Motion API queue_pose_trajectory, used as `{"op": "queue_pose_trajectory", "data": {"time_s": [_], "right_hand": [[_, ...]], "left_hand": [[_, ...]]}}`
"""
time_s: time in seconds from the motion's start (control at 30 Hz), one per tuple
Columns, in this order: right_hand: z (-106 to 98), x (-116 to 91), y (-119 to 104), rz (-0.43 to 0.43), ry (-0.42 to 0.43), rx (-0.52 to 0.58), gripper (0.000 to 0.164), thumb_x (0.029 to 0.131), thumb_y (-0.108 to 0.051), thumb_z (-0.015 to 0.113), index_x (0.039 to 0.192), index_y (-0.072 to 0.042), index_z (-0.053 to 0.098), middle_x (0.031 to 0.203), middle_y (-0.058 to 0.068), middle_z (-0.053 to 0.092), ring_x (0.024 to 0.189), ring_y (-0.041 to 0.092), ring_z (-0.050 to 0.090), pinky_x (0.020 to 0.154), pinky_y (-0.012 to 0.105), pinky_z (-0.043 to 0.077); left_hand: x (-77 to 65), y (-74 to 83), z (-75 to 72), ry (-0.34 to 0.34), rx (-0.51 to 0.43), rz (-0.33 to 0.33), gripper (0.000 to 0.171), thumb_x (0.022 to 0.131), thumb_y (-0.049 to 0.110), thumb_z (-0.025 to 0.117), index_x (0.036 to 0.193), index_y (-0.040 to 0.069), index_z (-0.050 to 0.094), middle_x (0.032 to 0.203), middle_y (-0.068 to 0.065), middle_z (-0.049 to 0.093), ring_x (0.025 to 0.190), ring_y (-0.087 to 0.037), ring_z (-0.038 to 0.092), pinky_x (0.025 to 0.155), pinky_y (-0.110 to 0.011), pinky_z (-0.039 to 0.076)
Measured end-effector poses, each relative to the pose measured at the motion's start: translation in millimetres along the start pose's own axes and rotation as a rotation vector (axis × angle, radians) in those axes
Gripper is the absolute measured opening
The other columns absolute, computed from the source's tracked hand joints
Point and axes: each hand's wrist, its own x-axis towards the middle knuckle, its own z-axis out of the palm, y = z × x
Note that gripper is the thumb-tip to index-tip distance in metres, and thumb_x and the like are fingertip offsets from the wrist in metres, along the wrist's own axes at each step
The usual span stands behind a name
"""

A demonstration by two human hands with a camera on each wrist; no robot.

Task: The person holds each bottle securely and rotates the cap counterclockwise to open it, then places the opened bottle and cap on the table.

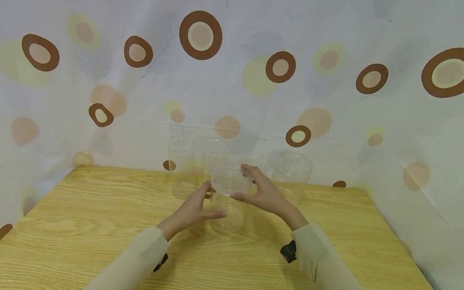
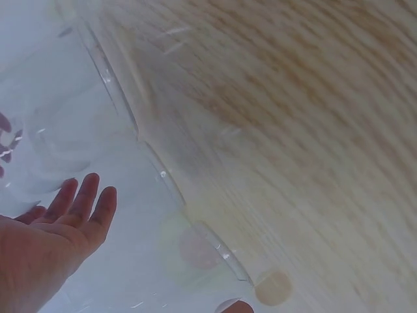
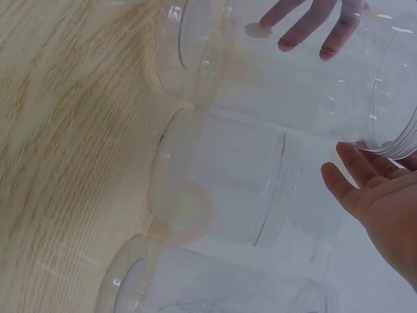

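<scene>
A clear plastic jar stands on the wooden table between my two hands. Around its lower body my left hand grips it, the thumb along the front and the fingers at the far left side. Higher up, my right hand holds the round upper end, thumb in front and fingers at the back. In the right wrist view the left fingers show through the jar's wall, and the right hand is at the ridged rim. Whether a lid sits there I cannot tell.
Behind the held jar, tall clear jars stand at the left, and a wider clear jar at the right. Next to them hangs a spotted white sheet along the back edge of the table.
</scene>
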Motion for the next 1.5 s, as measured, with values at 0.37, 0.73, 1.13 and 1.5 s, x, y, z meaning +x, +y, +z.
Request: {"op": "queue_pose_trajectory", "data": {"time_s": [0.37, 0.73, 1.13, 1.5], "right_hand": [[-6.7, -3.6, -20.8, 0.010, 0.048, 0.121, 0.086, 0.077, -0.035, 0.073, 0.142, -0.006, 0.025, 0.139, 0.016, 0.034, 0.122, 0.032, 0.043, 0.097, 0.047, 0.042], [-11.5, -6.3, -34.2, -0.015, 0.053, 0.172, 0.084, 0.077, -0.032, 0.073, 0.142, -0.007, 0.027, 0.138, 0.014, 0.035, 0.121, 0.033, 0.044, 0.095, 0.049, 0.042], [-16.1, -8.8, -37.1, -0.008, -0.042, 0.185, 0.085, 0.076, -0.033, 0.074, 0.143, -0.015, 0.025, 0.144, 0.010, 0.032, 0.126, 0.028, 0.040, 0.098, 0.047, 0.040], [-17.2, -8.1, -39.5, -0.036, -0.065, 0.252, 0.084, 0.075, -0.033, 0.074, 0.143, -0.017, 0.027, 0.143, 0.012, 0.034, 0.125, 0.030, 0.041, 0.096, 0.049, 0.041]], "left_hand": [[-5.4, 13.1, -0.5, 0.018, -0.078, 0.129, 0.095, 0.076, 0.031, 0.074, 0.147, 0.017, 0.012, 0.147, -0.010, 0.026, 0.127, -0.036, 0.036, 0.097, -0.056, 0.037], [-14.3, 21.2, -2.5, 0.045, -0.177, 0.086, 0.102, 0.073, 0.028, 0.078, 0.146, 0.030, 0.006, 0.147, -0.012, 0.024, 0.127, -0.042, 0.037, 0.097, -0.059, 0.035], [-18.3, 19.3, -5.8, 0.049, -0.210, 0.012, 0.098, 0.069, 0.017, 0.081, 0.144, 0.028, 0.019, 0.140, -0.010, 0.032, 0.124, -0.041, 0.042, 0.098, -0.055, 0.038], [-20.1, 18.9, -9.9, 0.019, -0.282, 0.072, 0.094, 0.067, 0.022, 0.082, 0.141, 0.034, 0.024, 0.134, -0.006, 0.032, 0.125, -0.041, 0.041, 0.096, -0.055, 0.039]]}}
